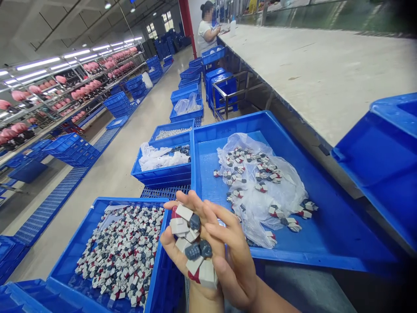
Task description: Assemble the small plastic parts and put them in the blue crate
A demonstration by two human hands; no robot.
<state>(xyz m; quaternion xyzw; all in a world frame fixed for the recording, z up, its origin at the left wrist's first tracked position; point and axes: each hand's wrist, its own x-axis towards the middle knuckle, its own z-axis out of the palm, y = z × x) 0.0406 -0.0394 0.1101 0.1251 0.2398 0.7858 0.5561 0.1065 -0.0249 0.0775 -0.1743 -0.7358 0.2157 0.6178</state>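
My left hand (178,257) is turned palm up and curled around several small plastic block pieces (191,251) in white, dark grey and dark red. Against its side leans my right hand (239,258), its fingers stretched out and lying along the left fingers. No piece shows between the right fingers. Below and to the left, a blue tray (97,199) is heaped with the same kind of pieces. Past my hands on the right, a larger blue tray (208,191) contains a crumpled clear plastic bag (286,187) with more pieces scattered over it.
A blue crate (374,152) stands at the right beside a long pale worktable (325,65). More trays (163,171) line the floor ahead, some with plastic bags. A person (206,32) is at the table's far end. Racks with pink items (87,89) stand along the left.
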